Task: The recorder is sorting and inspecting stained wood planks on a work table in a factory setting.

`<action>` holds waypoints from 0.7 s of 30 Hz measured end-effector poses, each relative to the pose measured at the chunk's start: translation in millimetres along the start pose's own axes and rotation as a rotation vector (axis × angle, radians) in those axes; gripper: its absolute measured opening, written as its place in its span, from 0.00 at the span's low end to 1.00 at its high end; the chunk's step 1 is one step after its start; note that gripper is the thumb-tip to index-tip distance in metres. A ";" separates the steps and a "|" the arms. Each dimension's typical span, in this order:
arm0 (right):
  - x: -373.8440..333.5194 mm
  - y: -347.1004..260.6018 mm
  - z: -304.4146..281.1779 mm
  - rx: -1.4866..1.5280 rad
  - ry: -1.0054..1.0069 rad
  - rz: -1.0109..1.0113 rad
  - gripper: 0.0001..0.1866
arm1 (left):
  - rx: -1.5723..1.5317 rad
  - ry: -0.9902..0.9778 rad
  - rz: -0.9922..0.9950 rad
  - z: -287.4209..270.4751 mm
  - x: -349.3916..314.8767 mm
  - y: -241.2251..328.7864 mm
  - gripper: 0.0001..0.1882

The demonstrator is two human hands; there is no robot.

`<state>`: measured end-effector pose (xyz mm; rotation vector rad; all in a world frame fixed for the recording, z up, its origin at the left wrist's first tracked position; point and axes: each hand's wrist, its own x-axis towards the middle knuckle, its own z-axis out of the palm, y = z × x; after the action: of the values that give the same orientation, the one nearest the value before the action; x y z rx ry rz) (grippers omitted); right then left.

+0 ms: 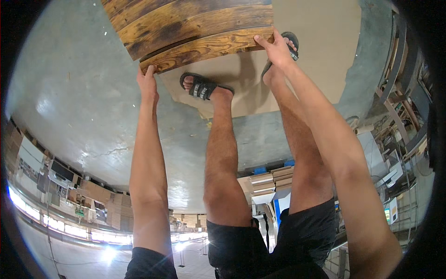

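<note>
A stained wooden plank [204,49] with dark grain spans between my two hands. My left hand [147,84] grips its left end, thumb on the top face. At the other end, my right hand [278,50] has its thumb over the top and its fingers around the edge, partly hidden. Just beyond lies a row of similar brown planks [195,21], side by side, reaching past the upper rim. A dark gap shows between this row and the left part of the held plank. Whether the two touch farther right, I cannot tell.
A tan sheet [320,69] covers part of the grey floor [88,93]. My feet, in black sandals [202,88], stand on it near the plank. Stacked boards [263,186] show behind my legs. Long dark pieces [395,93] and clutter line the right side; boxes [93,193] line the left.
</note>
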<state>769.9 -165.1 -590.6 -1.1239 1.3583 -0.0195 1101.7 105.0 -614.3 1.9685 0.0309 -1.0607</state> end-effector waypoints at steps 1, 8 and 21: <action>2.5 -5.2 4.2 -0.030 -0.003 0.005 0.32 | 0.007 0.003 0.002 -4.3 4.0 3.5 0.20; 12.2 13.3 -11.7 -0.083 0.018 0.004 0.33 | 0.034 -0.016 0.026 20.3 6.3 11.0 0.19; 6.8 -12.0 27.2 1.186 0.220 0.469 0.19 | -1.152 0.093 -0.426 70.2 -14.0 58.5 0.47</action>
<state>799.6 -158.6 -593.3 0.1976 1.4196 -0.5453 1069.1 24.5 -582.6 0.9494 0.9313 -0.8783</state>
